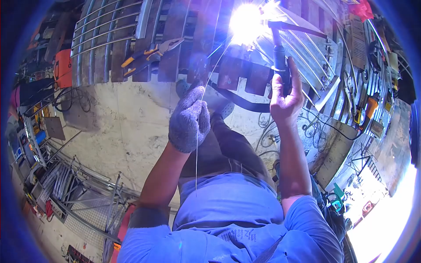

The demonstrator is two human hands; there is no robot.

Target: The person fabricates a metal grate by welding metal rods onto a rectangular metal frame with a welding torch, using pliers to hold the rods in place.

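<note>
In a grey glove, my left hand (190,118) is closed on a thin metal rod (197,158), which runs up to a very bright arc (247,24) at the bench's top middle. My bare right hand (287,94) grips the handle of a black welding torch (279,55), its head beside the glare. A black cable hangs from the torch near my wrist. The glare hides the torch's tip and the metal right under it. Pliers with yellow and black handles (151,55) lie on the slatted bench (118,65), left of the arc.
Metal rods (105,44) lie across the slats at the left, near an orange box (62,68). More bars and an orange-handled tool (371,106) are on the right. Cables lie on the floor (118,136). Metal frames (87,197) stand lower left.
</note>
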